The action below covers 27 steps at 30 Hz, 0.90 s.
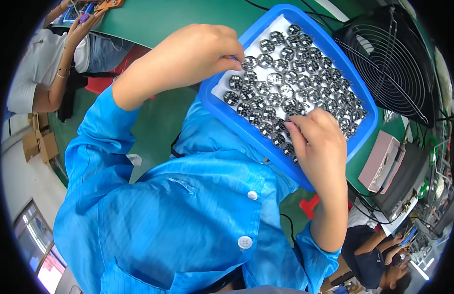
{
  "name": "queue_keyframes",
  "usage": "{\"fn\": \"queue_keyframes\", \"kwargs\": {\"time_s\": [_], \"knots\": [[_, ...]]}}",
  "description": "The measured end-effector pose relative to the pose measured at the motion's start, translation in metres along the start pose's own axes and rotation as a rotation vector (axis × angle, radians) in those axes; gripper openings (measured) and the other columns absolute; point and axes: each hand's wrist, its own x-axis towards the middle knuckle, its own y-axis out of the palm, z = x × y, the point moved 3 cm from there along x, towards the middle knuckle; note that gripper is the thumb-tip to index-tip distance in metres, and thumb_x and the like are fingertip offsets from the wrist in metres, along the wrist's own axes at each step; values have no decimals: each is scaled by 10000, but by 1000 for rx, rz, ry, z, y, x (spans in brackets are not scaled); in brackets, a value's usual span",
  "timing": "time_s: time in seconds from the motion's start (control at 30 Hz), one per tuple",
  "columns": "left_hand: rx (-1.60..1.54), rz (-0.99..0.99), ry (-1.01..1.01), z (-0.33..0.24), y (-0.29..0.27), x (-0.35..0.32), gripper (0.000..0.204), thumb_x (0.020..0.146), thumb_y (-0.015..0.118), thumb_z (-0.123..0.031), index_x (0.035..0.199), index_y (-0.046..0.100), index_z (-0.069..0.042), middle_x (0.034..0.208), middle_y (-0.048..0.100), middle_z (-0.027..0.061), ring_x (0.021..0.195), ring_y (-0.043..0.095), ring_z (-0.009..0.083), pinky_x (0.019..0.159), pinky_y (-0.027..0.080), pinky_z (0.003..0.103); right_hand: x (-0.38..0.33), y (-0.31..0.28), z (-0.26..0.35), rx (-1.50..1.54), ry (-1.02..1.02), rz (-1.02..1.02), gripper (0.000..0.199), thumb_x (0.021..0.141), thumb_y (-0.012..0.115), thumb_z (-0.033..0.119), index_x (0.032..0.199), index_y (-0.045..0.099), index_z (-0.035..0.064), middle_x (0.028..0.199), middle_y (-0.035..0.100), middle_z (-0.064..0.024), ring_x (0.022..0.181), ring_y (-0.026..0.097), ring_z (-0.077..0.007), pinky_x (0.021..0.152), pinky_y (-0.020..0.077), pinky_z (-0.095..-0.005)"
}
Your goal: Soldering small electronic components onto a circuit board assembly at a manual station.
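Observation:
A blue plastic tray (206, 95) with a white lining holds many small round black pieces (275, 79) with silvery spots, likely small circuit boards. They lie in rows, packed more tightly toward the right side. My left hand (207, 51) reaches over the tray's left edge, thumb and fingers pinched together beside the outermost pieces; its fingertips hide whatever is between them. Over the near part of the tray, my right hand (321, 142) has thumb and forefinger closed down among the pieces. What it grips cannot be made out. Blue sleeves cover both my upper arms.
The tray rests partly on a green table (197, 12), its near side over my lap. A black fan (388, 63) stands right of it. Beyond lie a pinkish box (381, 161) and cables. Other people sit at upper left (46, 63) and lower right (371, 257).

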Motion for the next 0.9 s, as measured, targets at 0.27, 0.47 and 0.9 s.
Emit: {"fn": "queue_keyframes", "kwargs": {"time_s": [0.27, 0.47, 0.9], "knots": [[-52, 25, 108, 5, 2, -17, 126, 840, 747, -172, 908, 735, -67, 928, 686, 77, 955, 686, 284, 813, 560, 418, 33, 36, 25, -33, 4, 23, 162, 834, 817, 163, 885, 730, 36, 824, 605, -105, 803, 633, -315, 683, 508, -429], [-14, 108, 110, 7, 15, -32, 161, 784, 783, -168, 911, 728, -85, 938, 648, 54, 983, 670, 267, 799, 570, 399, 34, 46, 41, -70, -37, 88, 208, 773, 852, 172, 804, 690, 45, 790, 577, -99, 765, 615, -309, 641, 506, -413], [-44, 87, 354, -5, 41, -33, 119, 821, 655, -187, 860, 747, -123, 907, 611, 3, 997, 602, 186, 704, 558, 304, 36, 67, 41, -82, -83, 97, 116, 849, 737, 106, 792, 646, 63, 812, 546, -76, 800, 604, -266, 637, 536, -387]]}}
